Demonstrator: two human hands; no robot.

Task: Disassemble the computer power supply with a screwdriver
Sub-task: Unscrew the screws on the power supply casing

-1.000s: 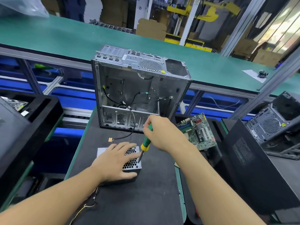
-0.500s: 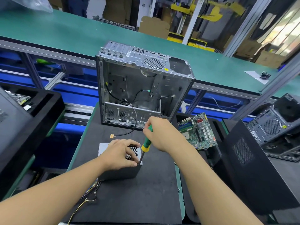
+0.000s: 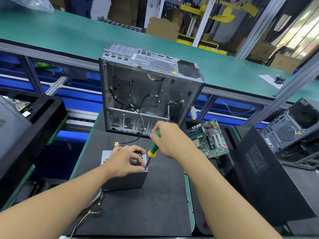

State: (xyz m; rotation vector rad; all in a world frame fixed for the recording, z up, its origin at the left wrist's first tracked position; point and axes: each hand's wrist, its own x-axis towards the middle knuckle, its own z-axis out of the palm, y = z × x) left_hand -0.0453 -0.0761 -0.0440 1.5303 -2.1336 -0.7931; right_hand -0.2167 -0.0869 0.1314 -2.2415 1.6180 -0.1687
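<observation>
Nearest you, a bundle of coloured wires trails from the near left corner of the power supply across the black mat that covers the bench.

The power supply sits on the mat in front of you, perforated grille face up, dark side wall toward you.

Your left hand lies over the top of the unit; its fingers are curled and pinched at the near right corner of the grille, right beside the screwdriver shaft. Whether they hold a screw you cannot tell.

Your right hand is wrapped closed around the upper handle of the screwdriver, green grip with a yellow collar. The shaft slants down and left, tip meeting the top near right corner of the unit, touching or just beside the left fingertips.

Beyond the unit, a thin black cable with a small tan connector lies on the mat.

Behind that stands an open, gutted computer case, interior facing you.

To its right a green motherboard lies in a black tray.

Farthest, a green conveyor belt runs across.
</observation>
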